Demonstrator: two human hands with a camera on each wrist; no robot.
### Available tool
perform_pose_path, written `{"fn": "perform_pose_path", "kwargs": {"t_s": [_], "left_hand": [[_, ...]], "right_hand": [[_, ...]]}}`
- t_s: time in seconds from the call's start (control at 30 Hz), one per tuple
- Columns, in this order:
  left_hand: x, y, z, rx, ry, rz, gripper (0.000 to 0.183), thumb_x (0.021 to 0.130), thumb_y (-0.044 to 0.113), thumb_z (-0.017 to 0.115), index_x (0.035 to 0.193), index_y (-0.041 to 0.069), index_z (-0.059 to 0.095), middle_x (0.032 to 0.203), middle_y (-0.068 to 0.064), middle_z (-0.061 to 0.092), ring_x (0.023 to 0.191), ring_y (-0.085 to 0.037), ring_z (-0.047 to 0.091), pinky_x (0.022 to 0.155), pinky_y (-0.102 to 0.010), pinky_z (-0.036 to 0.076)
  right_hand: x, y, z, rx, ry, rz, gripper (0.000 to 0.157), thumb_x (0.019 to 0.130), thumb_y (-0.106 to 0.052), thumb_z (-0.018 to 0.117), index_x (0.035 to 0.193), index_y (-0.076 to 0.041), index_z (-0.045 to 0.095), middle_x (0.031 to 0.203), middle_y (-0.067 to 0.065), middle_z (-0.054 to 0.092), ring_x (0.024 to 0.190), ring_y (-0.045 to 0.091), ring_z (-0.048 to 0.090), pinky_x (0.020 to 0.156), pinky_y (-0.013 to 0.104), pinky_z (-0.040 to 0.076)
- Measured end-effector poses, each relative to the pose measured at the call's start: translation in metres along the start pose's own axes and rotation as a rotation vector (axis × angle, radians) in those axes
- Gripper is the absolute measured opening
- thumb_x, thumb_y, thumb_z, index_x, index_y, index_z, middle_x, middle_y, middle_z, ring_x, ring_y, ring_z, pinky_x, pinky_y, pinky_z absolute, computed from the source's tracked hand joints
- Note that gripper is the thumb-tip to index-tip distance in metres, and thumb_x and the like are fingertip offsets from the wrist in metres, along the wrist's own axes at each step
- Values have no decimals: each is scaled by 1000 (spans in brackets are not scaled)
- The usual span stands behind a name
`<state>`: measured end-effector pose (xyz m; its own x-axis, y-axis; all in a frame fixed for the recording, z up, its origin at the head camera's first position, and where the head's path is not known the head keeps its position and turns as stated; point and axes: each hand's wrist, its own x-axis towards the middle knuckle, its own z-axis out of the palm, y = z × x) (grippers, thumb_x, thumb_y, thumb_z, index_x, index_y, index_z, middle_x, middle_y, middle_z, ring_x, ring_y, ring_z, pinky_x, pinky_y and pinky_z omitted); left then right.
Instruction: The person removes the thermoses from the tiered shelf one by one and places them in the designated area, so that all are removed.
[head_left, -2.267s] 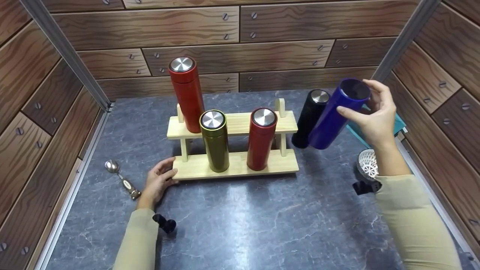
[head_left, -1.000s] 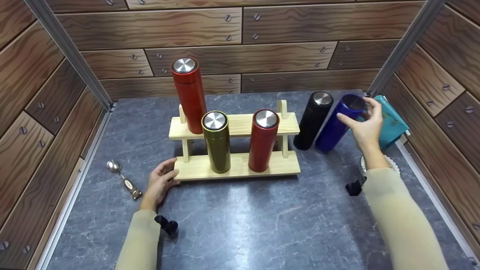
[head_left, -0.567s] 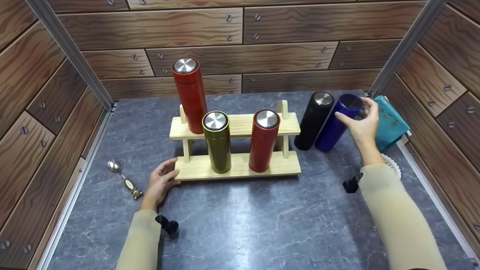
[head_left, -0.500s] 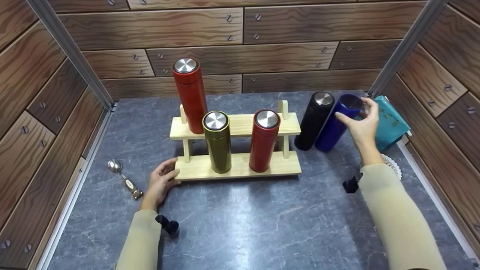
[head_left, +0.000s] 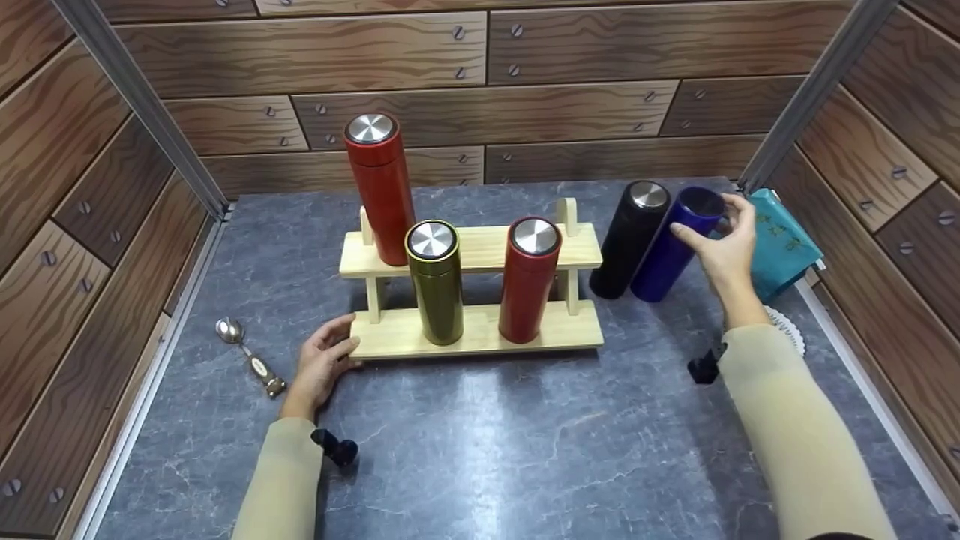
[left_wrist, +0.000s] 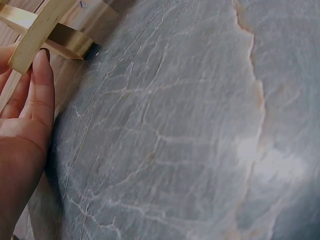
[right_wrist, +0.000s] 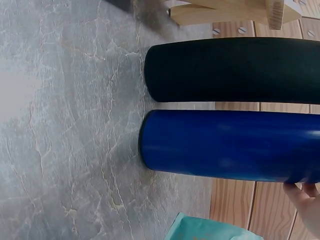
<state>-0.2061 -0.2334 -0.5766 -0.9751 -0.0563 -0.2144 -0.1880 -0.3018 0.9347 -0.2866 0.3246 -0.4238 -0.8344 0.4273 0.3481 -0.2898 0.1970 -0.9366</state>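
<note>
My right hand (head_left: 724,247) holds a blue vacuum flask (head_left: 671,247) near its top, thumb on one side and fingers round the back. The flask stands on the table beside a black flask (head_left: 626,244), with a narrow gap between them in the right wrist view. With thumb and fingers, my left hand (head_left: 319,367) grips the left end of the lower board of a two-tier wooden rack (head_left: 480,319). A tall red flask (head_left: 379,195) stands on the upper board. On the lower board are an olive-green flask (head_left: 437,292) and a second red flask (head_left: 525,289).
A spoon (head_left: 251,356) lies left of my left hand. Behind my right hand is a teal packet (head_left: 780,244). A white lacy-rimmed basket (head_left: 787,330) is partly hidden by my right forearm. Wood-patterned walls (head_left: 390,56) enclose the table's back and sides.
The blue flask has come down from a tilted, raised position to the table, then shifted slightly left towards the black flask. My left hand keeps its grip on the rack.
</note>
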Motion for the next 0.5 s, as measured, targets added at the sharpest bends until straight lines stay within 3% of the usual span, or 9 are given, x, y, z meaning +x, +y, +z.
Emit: {"fn": "perform_pose_path", "kwargs": {"t_s": [0.23,0.37,0.5], "left_hand": [[1,0,1,4,1,-6,50,83,1,66,130,4,49,125,-12,50,86,-18,59,60,-30,53],[1,-1,1,6,12,-3,50,83,0,65,130,5,50,125,-11,51,86,-18,59,59,-30,53],[0,-1,0,3,20,6,50,82,0,65,130,5,50,124,-10,52,85,-18,59,58,-29,52]], "right_hand": [[7,16,-10,-46,-35,-4,73,66,0,81,128,-5,42,123,9,52,108,18,47,94,29,38],[-3,-2,-13,-21,-49,25,69,69,2,78,128,0,42,119,11,53,104,20,50,91,30,43],[-6,-5,-19,23,-54,22,62,71,5,76,125,1,46,111,10,55,98,21,54,84,26,47]]}}
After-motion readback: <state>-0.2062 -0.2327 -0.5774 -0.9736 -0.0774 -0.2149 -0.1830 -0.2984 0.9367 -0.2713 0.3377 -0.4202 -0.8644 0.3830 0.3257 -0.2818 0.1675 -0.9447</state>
